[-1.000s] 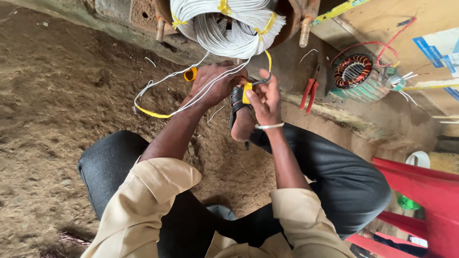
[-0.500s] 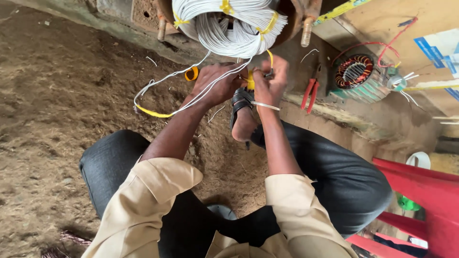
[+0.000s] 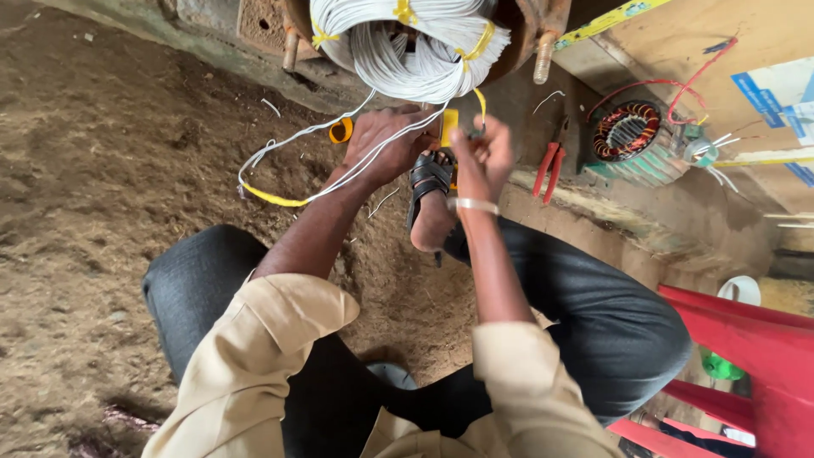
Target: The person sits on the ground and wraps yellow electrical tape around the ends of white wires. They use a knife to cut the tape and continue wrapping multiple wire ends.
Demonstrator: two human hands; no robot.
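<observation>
1. While the big coil of white wire [image 3: 415,47] hangs bundled with yellow ties [image 3: 479,42] at the top of the view, both hands work just beneath it, above the sandalled foot [image 3: 431,191].
2. The left hand [image 3: 383,144] is closed over a run of white leads [image 3: 297,161] that loop out to the left over the dirt floor [image 3: 102,187] and end in a yellow sleeve [image 3: 271,197].
3. The right hand [image 3: 485,153] has its fingers pinched together on a yellow strip [image 3: 448,125] that rises toward the coil.
4. Judging by the ties already round the coil, much of the binding looks done; the loose leads and this yellow strip still seem to be in hand, so the work reads as partway through.
5. Against half a second ago, the right hand has lifted a little and the yellow strip now stands more upright between the hands; the left hand keeps its hold on the leads.
6. Off to the right, red-handled pliers [image 3: 549,165] lie on the ledge beside a wound copper stator [image 3: 627,131].
</observation>
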